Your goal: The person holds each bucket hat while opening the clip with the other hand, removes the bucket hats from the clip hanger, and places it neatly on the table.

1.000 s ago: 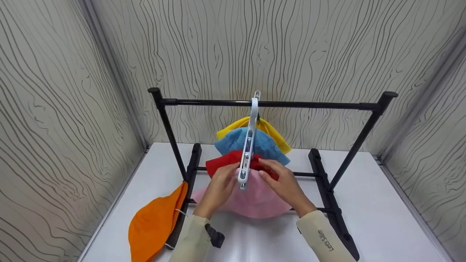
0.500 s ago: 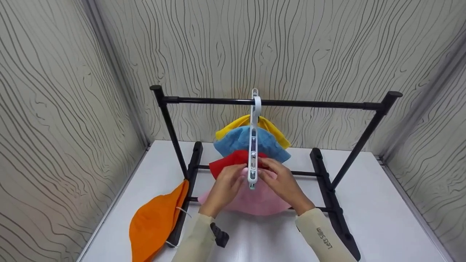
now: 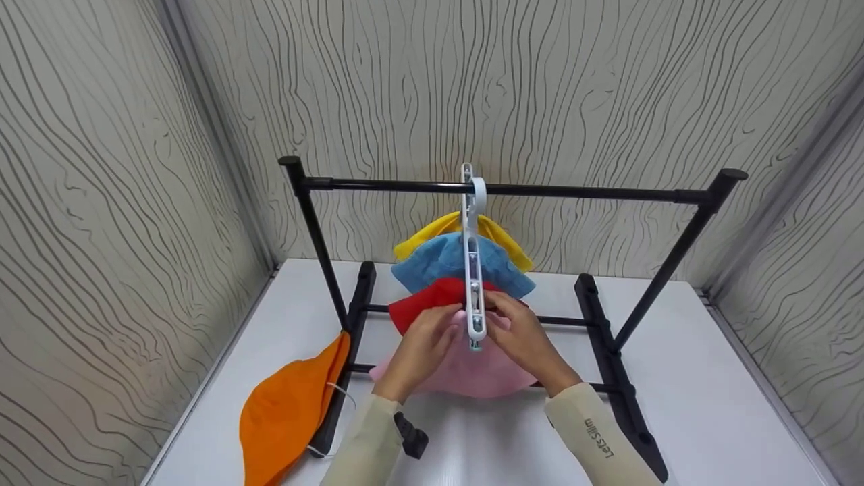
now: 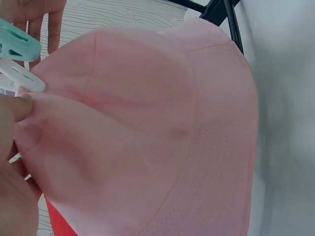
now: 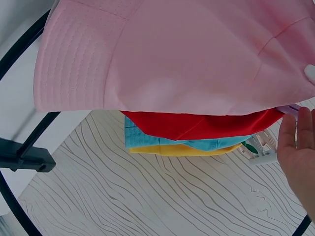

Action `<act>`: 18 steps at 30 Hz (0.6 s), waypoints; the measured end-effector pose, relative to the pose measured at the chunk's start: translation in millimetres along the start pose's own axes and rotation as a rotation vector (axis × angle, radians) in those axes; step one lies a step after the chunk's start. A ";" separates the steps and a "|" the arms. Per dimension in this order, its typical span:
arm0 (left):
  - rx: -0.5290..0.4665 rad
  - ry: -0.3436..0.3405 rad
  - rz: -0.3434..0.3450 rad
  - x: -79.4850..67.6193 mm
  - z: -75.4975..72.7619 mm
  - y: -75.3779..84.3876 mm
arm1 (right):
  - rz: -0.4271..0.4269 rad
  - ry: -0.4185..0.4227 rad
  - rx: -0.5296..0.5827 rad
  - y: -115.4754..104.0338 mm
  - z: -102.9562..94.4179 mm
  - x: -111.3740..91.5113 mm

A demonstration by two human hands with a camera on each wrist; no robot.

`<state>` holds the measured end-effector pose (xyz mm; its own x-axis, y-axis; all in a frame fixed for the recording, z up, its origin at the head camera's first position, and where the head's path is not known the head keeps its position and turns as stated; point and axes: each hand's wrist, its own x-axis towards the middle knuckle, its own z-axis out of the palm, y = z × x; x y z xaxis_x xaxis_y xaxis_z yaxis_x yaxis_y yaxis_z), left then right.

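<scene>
A pink bucket hat (image 3: pixel 466 374) hangs crown up at the near end of a white multi-clip hanger (image 3: pixel 474 270). My left hand (image 3: pixel 422 344) pinches the hat's crown, thumb on the near side in the left wrist view, right by a white clip (image 4: pixel 22 76). A teal clip (image 4: pixel 19 42) sits at the hanger's near tip. My right hand (image 3: pixel 523 334) is on the other side of the crown, its fingers (image 5: pixel 302 128) straight in the right wrist view. Behind hang a red hat (image 3: pixel 428 300), a blue hat (image 3: pixel 432 263) and a yellow hat (image 3: pixel 428 236).
The hanger hooks over the top bar (image 3: pixel 574 192) of a black rack that stands on a white table (image 3: pixel 715 405). An orange bucket hat (image 3: pixel 287 412) with a white cord leans at the rack's left foot. Patterned walls (image 3: pixel 540 88) enclose the back and sides.
The hanger has turned on the bar, its near end swinging to the right. My left hand has shifted slightly right with the pink hat; the right hand stays beside it.
</scene>
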<state>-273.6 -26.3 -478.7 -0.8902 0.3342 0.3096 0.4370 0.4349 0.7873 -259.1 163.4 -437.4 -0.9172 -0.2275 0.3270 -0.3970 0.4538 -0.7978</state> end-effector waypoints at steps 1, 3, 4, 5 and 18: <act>-0.003 -0.002 -0.006 -0.1 0.3 0.3 | 0.001 0.001 -0.002 -0.1 0.1 0.3; -0.018 -0.007 -0.019 -0.3 0.9 1.2 | 0.000 0.002 0.000 -0.3 0.3 1.1; -0.024 -0.009 -0.025 -0.2 1.1 1.8 | -0.001 0.002 0.002 -0.7 0.3 1.6; -0.029 -0.012 -0.028 0.1 1.3 2.4 | 0.002 -0.001 0.008 -0.9 0.2 2.0; -0.044 0.046 0.084 3.1 7.6 4.3 | 0.043 -0.022 0.059 4.2 0.0 1.9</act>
<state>-273.5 -17.0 -478.4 -0.8561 0.3290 0.3986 0.5052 0.3699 0.7797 -262.5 164.9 -440.1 -0.9322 -0.2280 0.2813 -0.3541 0.4123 -0.8394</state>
